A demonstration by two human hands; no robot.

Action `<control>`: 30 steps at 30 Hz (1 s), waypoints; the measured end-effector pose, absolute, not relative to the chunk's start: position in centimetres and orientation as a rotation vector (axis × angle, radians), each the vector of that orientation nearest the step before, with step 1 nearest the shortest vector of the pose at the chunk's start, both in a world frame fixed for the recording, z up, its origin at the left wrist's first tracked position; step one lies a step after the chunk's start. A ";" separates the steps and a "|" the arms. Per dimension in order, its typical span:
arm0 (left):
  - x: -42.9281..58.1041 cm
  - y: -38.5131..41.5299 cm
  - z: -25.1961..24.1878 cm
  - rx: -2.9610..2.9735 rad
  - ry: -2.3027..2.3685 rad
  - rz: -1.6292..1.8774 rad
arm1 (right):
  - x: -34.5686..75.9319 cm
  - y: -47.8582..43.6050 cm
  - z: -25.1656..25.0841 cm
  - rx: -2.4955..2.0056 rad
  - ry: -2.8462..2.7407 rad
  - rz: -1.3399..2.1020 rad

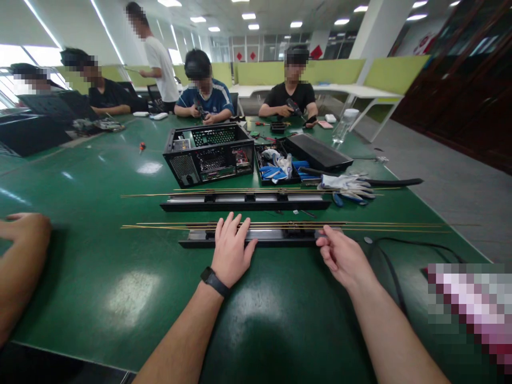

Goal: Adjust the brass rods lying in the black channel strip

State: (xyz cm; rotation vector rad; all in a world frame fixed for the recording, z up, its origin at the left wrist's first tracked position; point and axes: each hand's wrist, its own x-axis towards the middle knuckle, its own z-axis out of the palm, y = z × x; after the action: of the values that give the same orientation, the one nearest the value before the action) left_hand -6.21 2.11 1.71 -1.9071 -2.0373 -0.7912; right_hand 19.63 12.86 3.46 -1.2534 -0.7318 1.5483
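Two long black rails with grey inner strips lie one behind the other on the green table. Across the nearer rail (272, 242) run several thin brass-coloured rods (160, 226) that stick out past both its ends. My left hand (233, 248), a dark watch on its wrist, rests flat over the middle of this rail and its rods, fingers slightly apart. At the rail's right end is my right hand (340, 250), its fingers curled and index fingertip by the rods. What it pinches, if anything, is hidden. The farther rail (244, 205) also has thin rods along it.
An open black computer case (212, 160) stands behind the rails. Right of it are a tray with gloves (276, 164), a black panel (316, 151) and another glove pair (348, 186). A cable (394, 272) curves at right. A neighbour's arm (24, 256) rests at left; co-workers sit opposite.
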 end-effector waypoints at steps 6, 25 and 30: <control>-6.2 2.2 1.6 -1.911 -2.039 -0.785 | 19.8 12.9 3.7 -1.258 -0.693 1.461; -6.3 2.2 1.5 -1.917 -2.044 -0.819 | 19.7 13.1 2.5 -1.192 -0.762 1.470; -6.3 2.2 1.5 -1.916 -2.046 -0.831 | 19.4 12.9 2.4 -1.181 -0.801 1.546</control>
State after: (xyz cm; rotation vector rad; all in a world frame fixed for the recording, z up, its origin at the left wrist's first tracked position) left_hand -6.32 2.20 1.47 -1.9156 -2.0464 -0.8305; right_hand 19.40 12.87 2.38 -1.1812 -0.8007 1.5460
